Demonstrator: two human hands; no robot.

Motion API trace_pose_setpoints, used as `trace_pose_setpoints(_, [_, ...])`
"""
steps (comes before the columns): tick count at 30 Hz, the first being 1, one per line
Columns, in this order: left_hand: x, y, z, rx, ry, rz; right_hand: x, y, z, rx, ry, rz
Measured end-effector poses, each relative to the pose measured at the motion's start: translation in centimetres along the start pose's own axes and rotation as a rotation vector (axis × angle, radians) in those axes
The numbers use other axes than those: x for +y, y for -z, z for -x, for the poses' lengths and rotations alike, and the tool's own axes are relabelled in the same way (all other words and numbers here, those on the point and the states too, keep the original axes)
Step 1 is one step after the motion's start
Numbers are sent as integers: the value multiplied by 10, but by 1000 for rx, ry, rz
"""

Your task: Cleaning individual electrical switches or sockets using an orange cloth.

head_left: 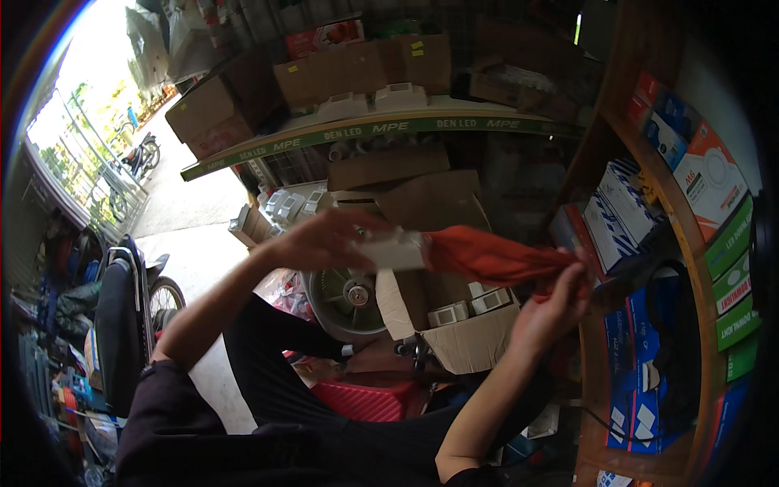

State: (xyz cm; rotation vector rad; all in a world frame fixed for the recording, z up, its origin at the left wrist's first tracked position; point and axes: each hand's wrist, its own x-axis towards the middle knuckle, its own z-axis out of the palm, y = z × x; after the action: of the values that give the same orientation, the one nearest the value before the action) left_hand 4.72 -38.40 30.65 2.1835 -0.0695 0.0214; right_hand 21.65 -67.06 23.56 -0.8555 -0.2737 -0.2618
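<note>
A white plastic electrical box [395, 251], blurred, is held at its left end by my left hand [325, 240]. An orange-red cloth [487, 252] stretches from the box's right end to my right hand [563, 292], which grips the bunched far end of it. Below the cloth stands an open cardboard box [475, 344] with several white plastic boxes [449, 313] inside. More white plastic boxes [286, 206] are grouped beyond my left hand.
A grey round metal part [347, 295] stands left of the carton, and a red plastic stool [365, 399] is between my legs. A shelf [377, 125] with cartons crosses ahead. Wooden shelving [688, 243] with boxed lamps is at right, a motorbike [122, 322] at left.
</note>
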Motion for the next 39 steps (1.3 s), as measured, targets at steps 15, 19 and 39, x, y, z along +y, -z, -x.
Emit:
trace_pose_setpoints(15, [-59,148,-198,582,-168,-1103,-22,25,-21,297,-52,27])
trace_pose_setpoints(19, [-67,145,-203,677,-61,-1272,-21,28,-22,309,-39,68])
trace_pose_setpoints(39, [-237,-266,-123,-171,319,-258,-40,35,-19,-471,359,640])
